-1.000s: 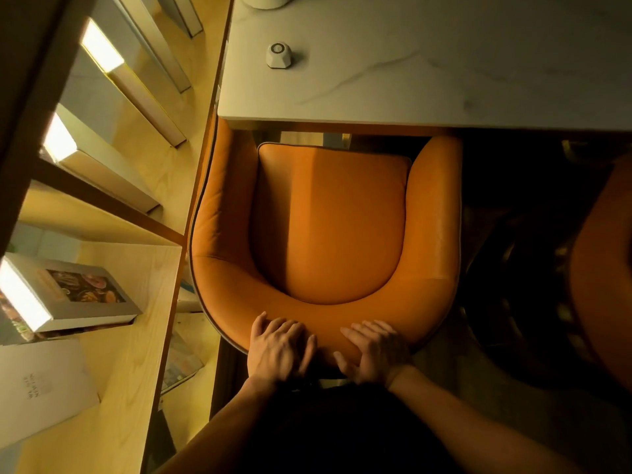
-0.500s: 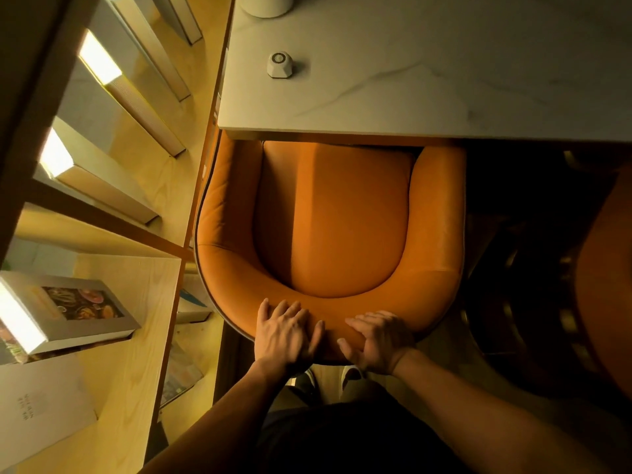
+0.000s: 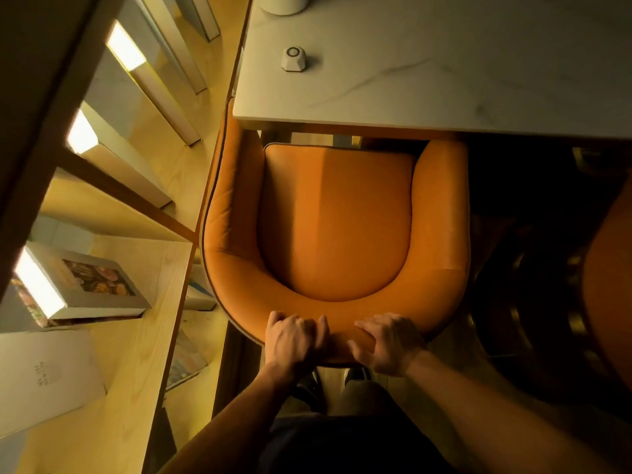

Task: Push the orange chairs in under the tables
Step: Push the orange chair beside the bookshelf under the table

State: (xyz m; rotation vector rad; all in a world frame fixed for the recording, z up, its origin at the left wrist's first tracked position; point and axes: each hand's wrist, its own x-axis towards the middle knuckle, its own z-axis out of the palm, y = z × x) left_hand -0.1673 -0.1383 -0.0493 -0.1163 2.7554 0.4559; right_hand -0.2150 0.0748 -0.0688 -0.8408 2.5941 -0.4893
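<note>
An orange leather armchair stands in front of me, facing a white marble-look table. Its arm fronts reach under the table edge, and the seat's front edge shows just short of that edge. My left hand grips the top of the curved backrest with bent fingers. My right hand holds the backrest beside it, fingers over the top and thumb on the rear face. A second orange chair shows partly at the right edge, in shadow.
A wooden shelf unit with a boxed book stands close against the chair's left side. On the table sit a small white device and a white cylinder. My feet stand behind the chair.
Both hands lay flat on the backrest before; now their fingers are curled round it. The seat's front edge, hidden under the table half a second ago, shows again.
</note>
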